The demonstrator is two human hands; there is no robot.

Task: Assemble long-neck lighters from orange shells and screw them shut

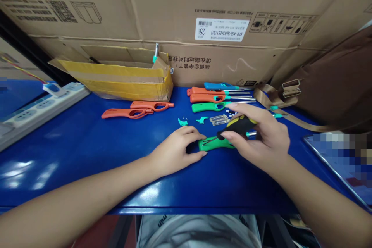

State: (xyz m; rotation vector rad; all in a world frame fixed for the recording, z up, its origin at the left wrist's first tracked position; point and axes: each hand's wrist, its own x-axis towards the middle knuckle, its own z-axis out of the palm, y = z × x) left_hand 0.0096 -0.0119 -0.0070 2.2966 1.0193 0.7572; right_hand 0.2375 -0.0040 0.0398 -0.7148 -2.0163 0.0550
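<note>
My left hand [174,150] pinches the rounded end of a green lighter body [213,144] lying on the blue table. In my right hand [266,139] is a screwdriver [240,124] with a black and yellow handle, gripped between thumb and fingers. Its thin shaft slants down to the left, and the tip is over or on the green body; contact cannot be made out. The right hand hides part of the body. Just beyond lie a teal trigger [202,120], another teal piece [183,122] and clear fuel tanks [219,119].
Behind are a green lighter [205,107], orange lighters [205,98] and a blue lighter [219,86]. Orange shells [126,113] lie left, before a yellow-taped carton [116,75]. A power strip [43,104] runs along the left; a screen device [337,166] and brown strap [305,124] are right.
</note>
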